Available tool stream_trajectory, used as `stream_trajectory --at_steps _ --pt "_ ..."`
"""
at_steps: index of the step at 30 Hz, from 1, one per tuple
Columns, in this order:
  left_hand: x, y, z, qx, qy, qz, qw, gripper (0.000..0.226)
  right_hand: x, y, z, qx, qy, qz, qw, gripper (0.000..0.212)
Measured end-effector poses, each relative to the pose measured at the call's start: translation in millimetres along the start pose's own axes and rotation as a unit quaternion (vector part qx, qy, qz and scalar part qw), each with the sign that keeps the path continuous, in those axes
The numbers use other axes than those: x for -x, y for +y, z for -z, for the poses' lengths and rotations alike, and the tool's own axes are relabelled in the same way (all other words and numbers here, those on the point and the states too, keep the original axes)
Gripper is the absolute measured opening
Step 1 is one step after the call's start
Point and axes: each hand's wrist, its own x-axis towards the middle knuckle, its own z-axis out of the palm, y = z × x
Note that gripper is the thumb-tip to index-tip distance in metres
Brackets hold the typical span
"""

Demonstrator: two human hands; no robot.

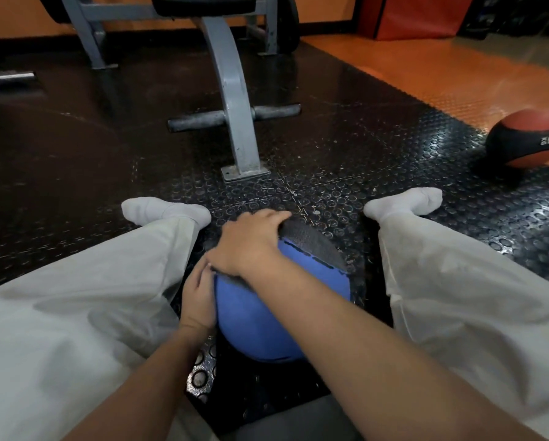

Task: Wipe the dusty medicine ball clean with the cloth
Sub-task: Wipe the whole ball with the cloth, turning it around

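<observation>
A blue medicine ball (266,316) with a dark grey textured panel rests on the black studded mat between my spread legs. My right hand (250,243) lies across its top left, with the fingers stretched over the far edge and pressing down. Against the ball's left side, my left hand (198,300) lies flat with straight fingers, touching my right wrist. No cloth shows in this view; whether one lies under my right hand I cannot tell.
A grey metal bench frame (236,128) stands on the mat just beyond my feet in white socks. A red and black medicine ball (530,140) sits at the right, on the edge of the orange floor. My trouser legs flank the blue ball.
</observation>
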Motion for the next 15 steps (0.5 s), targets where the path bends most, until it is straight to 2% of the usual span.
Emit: stream_trajectory --at_steps 3,5,6,7,8,10,12,13,15 --pt "1.3 5.4 -1.3 0.003 -0.002 0.051 0.999 0.045 11.7 -13.4 -9.5 0.005 0.069 0.081 0.994 0.056" --pt "1.2 5.8 -1.9 0.019 0.005 0.039 0.999 0.042 18.9 -0.7 -10.1 -0.068 0.120 0.148 0.979 0.051" --pt "-1.5 2.3 -2.1 0.015 0.004 0.029 0.999 0.033 22.5 9.4 -9.7 -0.115 0.131 0.165 0.971 0.048" --pt "-5.6 -0.6 -2.6 0.013 -0.012 0.023 1.000 0.020 24.5 21.6 -10.5 -0.159 0.137 0.166 0.964 0.045" --pt "-10.4 -3.6 -4.2 0.027 -0.051 0.025 0.998 0.019 25.6 35.6 -12.5 -0.201 0.144 0.152 0.957 0.041" --pt "-21.5 -14.4 -9.1 0.036 -0.106 0.043 0.993 0.036 24.5 68.1 -23.7 -0.288 0.152 0.092 0.941 0.037" --pt "-17.7 1.2 -20.7 0.029 -0.123 0.047 0.991 0.038 22.9 100.5 -42.9 -0.410 0.160 0.001 0.898 0.041" --pt "-16.1 7.1 -26.4 0.023 -0.120 0.037 0.992 0.035 21.9 114.1 -52.7 -0.485 0.166 -0.038 0.858 0.040" --pt "-8.4 21.7 -39.1 0.005 -0.126 0.019 0.992 0.023 22.6 132.6 -66.6 -0.598 0.169 -0.084 0.779 0.019"
